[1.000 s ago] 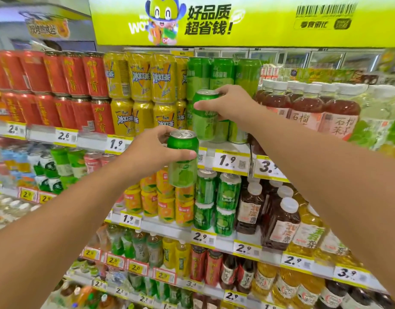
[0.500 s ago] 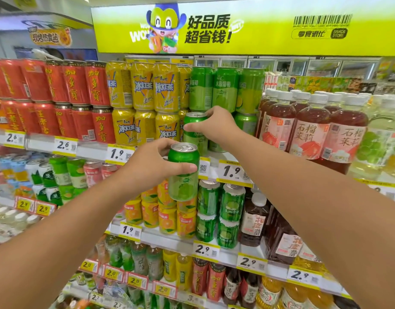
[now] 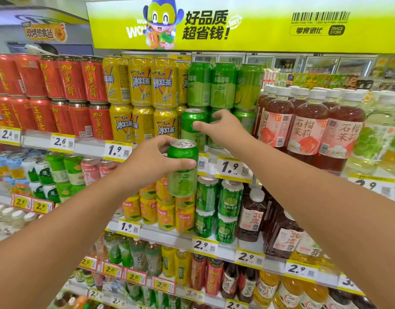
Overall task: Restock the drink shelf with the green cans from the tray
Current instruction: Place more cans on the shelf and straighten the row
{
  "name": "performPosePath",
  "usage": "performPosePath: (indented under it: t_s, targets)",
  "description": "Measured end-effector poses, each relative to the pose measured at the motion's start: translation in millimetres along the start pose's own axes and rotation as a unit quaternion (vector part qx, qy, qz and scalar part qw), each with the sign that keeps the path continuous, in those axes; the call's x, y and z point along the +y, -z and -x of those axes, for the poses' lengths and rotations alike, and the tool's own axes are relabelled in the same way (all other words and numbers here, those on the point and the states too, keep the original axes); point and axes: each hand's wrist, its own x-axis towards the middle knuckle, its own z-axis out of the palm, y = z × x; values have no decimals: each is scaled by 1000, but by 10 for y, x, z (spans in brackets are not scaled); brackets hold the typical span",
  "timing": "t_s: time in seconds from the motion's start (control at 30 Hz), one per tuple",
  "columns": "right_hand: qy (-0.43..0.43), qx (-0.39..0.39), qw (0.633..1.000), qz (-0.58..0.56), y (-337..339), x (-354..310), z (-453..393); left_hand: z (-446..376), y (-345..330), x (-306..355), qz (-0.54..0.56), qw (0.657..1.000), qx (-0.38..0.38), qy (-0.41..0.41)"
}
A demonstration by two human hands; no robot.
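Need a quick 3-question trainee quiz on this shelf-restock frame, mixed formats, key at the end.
1. True or false: the left hand grips a green can in the air in front of the shelf edge.
2. Multiple choice: the can on the shelf at the right hand stands directly right of which stack? A) red cans B) yellow cans C) red tea bottles
3. Fill in: the price tag just under the right wrist reads ____.

Key: 1 true; 2 B; 3 1.9
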Motion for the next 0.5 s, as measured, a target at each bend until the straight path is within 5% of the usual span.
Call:
performPosePath:
  t_s: [0.13,0.33,0.5]
  targets:
    - [9,-28,999,-25,210,120,381,16,-6,21,-1,1000,5,-2]
    - [16,-211,977,-36,71,347,751,15,-81,138,-10,1000,4,-16]
    - [45,-154,984,-76,-76,398,745,-4,-166,193,-1,1000,10,-27]
